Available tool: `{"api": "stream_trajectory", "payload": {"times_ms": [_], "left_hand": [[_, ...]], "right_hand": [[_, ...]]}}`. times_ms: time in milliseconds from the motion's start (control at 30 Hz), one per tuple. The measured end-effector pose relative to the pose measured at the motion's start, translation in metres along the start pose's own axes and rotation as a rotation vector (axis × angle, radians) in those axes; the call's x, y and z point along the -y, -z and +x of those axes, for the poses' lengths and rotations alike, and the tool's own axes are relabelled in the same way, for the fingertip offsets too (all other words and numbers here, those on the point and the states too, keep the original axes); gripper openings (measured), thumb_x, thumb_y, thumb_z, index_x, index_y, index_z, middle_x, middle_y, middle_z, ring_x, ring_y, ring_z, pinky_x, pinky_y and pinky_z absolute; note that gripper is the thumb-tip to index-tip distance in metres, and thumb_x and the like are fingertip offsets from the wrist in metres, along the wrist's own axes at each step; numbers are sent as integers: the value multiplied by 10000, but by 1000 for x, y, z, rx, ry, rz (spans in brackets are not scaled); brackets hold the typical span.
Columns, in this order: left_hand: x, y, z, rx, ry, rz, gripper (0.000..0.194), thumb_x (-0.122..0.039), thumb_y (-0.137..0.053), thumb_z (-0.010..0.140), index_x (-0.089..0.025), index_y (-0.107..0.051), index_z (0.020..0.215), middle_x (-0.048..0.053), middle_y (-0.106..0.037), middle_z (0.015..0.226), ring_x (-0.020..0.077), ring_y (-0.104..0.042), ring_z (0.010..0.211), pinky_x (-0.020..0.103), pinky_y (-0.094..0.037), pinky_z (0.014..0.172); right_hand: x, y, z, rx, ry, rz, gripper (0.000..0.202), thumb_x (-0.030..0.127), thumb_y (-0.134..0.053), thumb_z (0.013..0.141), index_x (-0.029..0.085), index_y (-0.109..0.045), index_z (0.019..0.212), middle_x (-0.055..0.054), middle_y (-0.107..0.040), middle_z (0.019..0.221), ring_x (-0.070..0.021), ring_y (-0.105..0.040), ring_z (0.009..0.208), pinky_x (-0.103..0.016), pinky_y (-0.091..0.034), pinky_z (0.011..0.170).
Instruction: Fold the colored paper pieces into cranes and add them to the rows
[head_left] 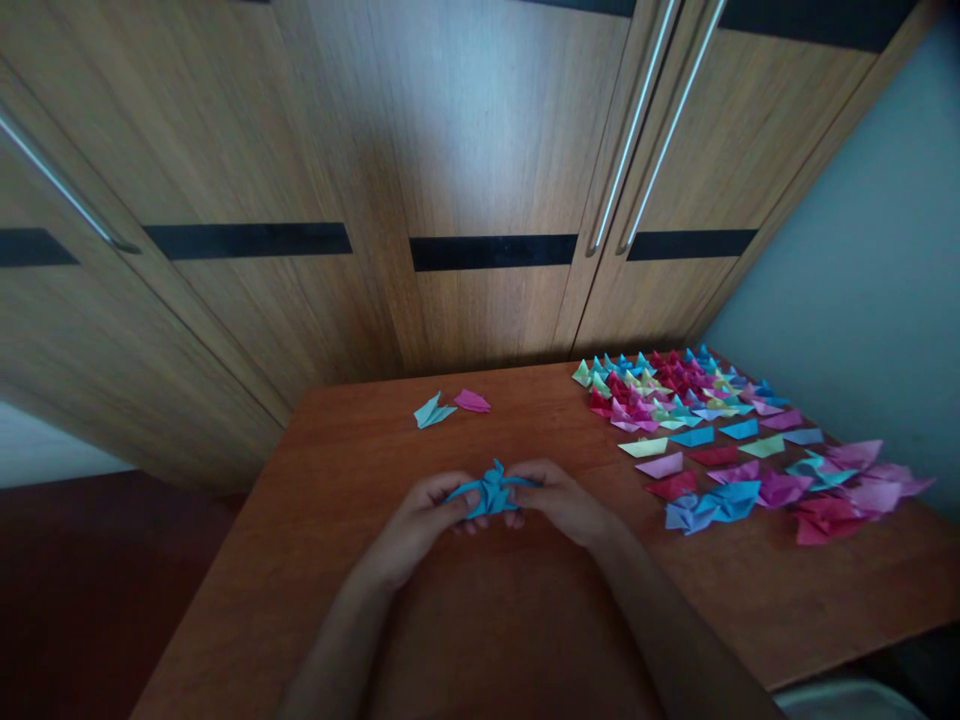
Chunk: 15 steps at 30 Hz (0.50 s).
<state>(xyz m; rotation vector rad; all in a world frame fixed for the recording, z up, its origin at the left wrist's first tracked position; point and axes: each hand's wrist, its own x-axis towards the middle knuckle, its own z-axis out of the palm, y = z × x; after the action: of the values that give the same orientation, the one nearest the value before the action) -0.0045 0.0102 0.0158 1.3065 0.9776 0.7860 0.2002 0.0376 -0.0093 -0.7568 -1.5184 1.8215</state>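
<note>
A blue folded paper piece [493,492] with spread sides and a small point on top is held between both hands, above the wooden table [337,600]. My left hand [424,515] pinches its left side, thumb in front. On its right side, my right hand [559,500] grips with closed fingers. Beyond the hands lie a light teal folded paper [433,411] and a pink folded paper [472,401], close together.
Rows of small colourful folded papers [660,385] fill the table's back right. Flat folded strips [691,437] and larger pieces, one of them blue [731,502], lie nearer. A wooden cabinet [480,320] with metal handles stands behind, a pale wall [847,290] at right.
</note>
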Motion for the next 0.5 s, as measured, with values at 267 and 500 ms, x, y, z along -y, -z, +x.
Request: {"api": "stream_trajectory", "payload": {"times_ms": [267,500], "left_hand": [[8,-9,1,-106,31,-341,223,-377,-649,752,-156,-619,746,23,-627,674,118,-545,616,220,-407,587],[13,-11,0,-109,52,-501,273,-377,-760,635,-149,-622,692,4,-614,619,96,-538,581,198,-407,567]], "right_hand": [[-6,-16,6,-147,-7,416,233,373,-696,710,161,-601,690,25,-559,568,-75,-491,477,-196,-364,460],[-8,-17,6,-148,-31,440,280,409,-733,661,162,-610,706,20,-568,599,-76,-481,487,-210,-381,481]]}}
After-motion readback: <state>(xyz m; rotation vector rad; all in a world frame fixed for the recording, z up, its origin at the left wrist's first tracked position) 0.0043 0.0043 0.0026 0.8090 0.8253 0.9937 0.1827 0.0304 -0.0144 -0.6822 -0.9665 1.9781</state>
